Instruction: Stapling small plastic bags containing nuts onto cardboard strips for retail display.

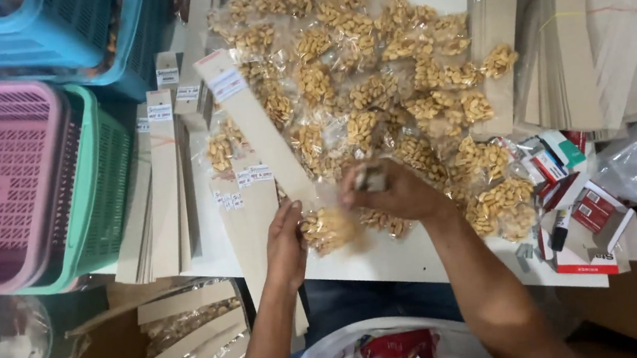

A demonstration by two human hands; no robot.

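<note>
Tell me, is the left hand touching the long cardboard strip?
Touching: the head view shows the left hand pressed against the long tan cardboard strip at its lower end.

The blurred right hand (392,192) hides a small grey tool (370,177).

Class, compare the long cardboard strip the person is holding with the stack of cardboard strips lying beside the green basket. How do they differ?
The held strip lies slanted across the table, while the stack of strips lies straight along the green basket. The held strip is single, gripped at its lower end by the left hand; the stack is many strips, untouched. Both are plain tan cardboard with a small white label near the top.
</note>
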